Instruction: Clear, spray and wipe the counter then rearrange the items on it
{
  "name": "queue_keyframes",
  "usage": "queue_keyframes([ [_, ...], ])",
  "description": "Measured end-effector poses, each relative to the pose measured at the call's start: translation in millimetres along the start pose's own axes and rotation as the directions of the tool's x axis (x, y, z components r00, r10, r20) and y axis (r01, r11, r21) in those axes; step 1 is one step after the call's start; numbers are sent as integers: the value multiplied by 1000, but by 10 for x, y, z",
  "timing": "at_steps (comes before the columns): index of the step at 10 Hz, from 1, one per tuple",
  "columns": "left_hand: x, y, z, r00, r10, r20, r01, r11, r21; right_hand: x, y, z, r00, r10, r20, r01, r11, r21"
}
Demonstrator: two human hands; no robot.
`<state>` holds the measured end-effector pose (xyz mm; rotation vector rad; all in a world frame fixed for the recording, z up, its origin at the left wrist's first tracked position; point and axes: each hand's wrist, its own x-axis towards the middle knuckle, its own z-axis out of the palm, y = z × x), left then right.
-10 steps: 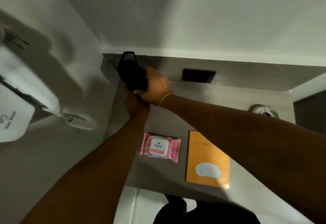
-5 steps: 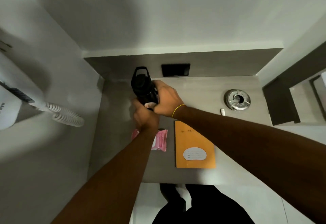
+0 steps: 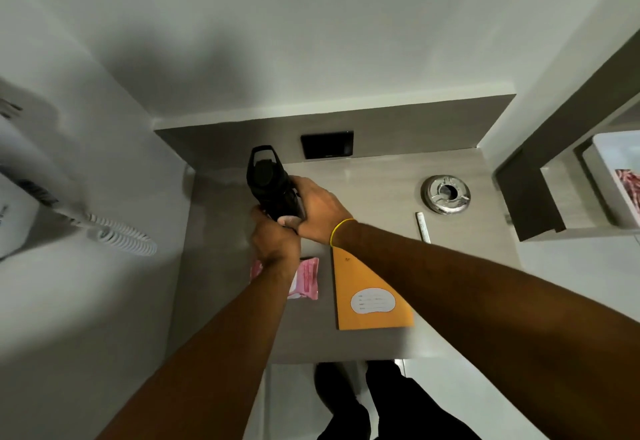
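Grey walls close in a small corner where a grey worktop [image 3: 363, 193] runs along the back wall, seen from above. Both hands are wrapped around a black bottle [image 3: 272, 190] held over the rear left part of the worktop, with its looped carry handle pointing toward the back wall. The left hand [image 3: 275, 240] grips the lower end of the bottle from the near side, fingers closed round it, and the right hand [image 3: 318, 209] clasps its right side, a thin yellow band [image 3: 339, 230] on that wrist. Whether the bottle's base touches the worktop cannot be told.

Nearer the front edge, a pink pack of wipes [image 3: 304, 282] lies partly hidden under the left forearm, and just to its right lies an orange notebook [image 3: 370, 296] with a white label. A round metal ashtray [image 3: 445, 193] sits toward the right rear, with a small white tube [image 3: 422, 226] lying near it. A black wall plate [image 3: 327, 144] is set in the back upstand. On the left wall hangs a white hair dryer [image 3: 20, 211] with a coiled cord [image 3: 126, 237].
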<state>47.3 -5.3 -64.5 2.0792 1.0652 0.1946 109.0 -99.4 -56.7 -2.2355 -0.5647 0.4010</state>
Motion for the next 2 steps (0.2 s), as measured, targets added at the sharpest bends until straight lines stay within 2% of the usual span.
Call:
queue_keyframes([
  [1, -201, 8, -89, 1000, -8, -9, 9, 997, 74, -162, 94, -94, 1000, 24, -9, -25, 997, -78],
  [2, -595, 221, -108, 997, 53, -55, -49, 996, 73, -403, 203, -291, 988, 10, -152, -45, 972, -229],
])
